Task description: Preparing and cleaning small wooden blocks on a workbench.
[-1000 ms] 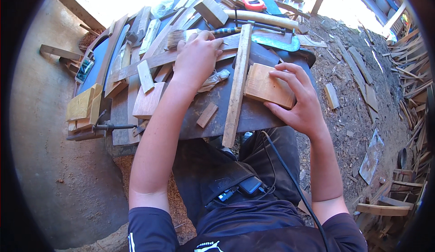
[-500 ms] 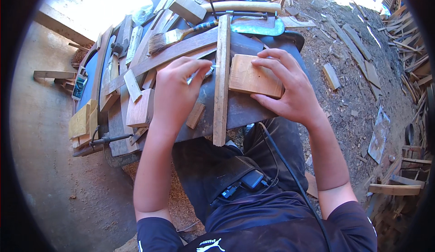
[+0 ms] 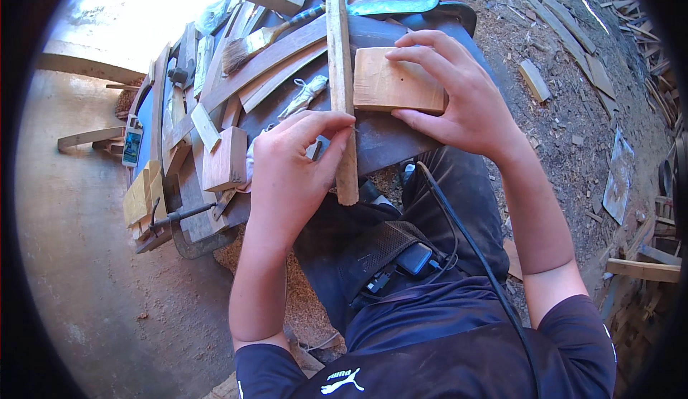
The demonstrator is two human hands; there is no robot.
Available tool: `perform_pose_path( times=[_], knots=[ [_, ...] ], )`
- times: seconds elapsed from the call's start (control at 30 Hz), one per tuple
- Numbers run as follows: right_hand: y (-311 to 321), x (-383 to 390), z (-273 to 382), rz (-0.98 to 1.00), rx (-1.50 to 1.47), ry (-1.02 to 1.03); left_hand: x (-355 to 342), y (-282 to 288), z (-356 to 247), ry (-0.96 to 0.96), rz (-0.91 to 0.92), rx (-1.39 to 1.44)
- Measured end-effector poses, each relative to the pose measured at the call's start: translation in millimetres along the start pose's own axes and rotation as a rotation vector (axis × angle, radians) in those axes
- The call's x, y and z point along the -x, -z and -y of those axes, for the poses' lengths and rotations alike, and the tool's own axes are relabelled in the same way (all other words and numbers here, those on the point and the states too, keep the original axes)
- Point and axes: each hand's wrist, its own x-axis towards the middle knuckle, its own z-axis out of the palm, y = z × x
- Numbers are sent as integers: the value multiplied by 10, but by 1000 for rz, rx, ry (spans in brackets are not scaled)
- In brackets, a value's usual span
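small wooden block [image 3: 393,82] under right hand [image 3: 459,98] fingers [image 3: 419,53]

We saw a dark, rounded worktop [image 3: 401,141] crowded with offcuts: a long narrow wooden strip [image 3: 342,76] lay across it, a flat pale wooden block [image 3: 390,83] just beside, a bristle brush [image 3: 251,40], a curved brown slat [image 3: 265,65], and a small reddish block [image 3: 226,159] near its left edge.

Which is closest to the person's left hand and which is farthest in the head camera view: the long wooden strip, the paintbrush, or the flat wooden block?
From the left hand:
1. Long wooden strip: touching its fingertips, just to the hand's right.
2. Flat wooden block: farther right, under the right hand.
3. Paintbrush: up the bench, beyond the hand.
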Motion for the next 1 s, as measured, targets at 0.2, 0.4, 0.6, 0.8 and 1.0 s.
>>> perform_pose_path(
  times=[0.2,0.4,0.6,0.8,1.0],
  knots=[
    [16,16,11,10,25,-16,-19,26,-47,-68,9,-205],
    [-21,36,-18,-32,-4,4,-60,46,-124,-103,62,-338],
    [-53,46,-50,-68,9,25,-127,60,-197,-164,155,-468],
    [-74,61,-61,-83,-4,28,-115,81,-139,-177,191,-470],
    [-88,66,-59,-95,-13,34,-55,68,-87,-180,179,-416]
  ],
)
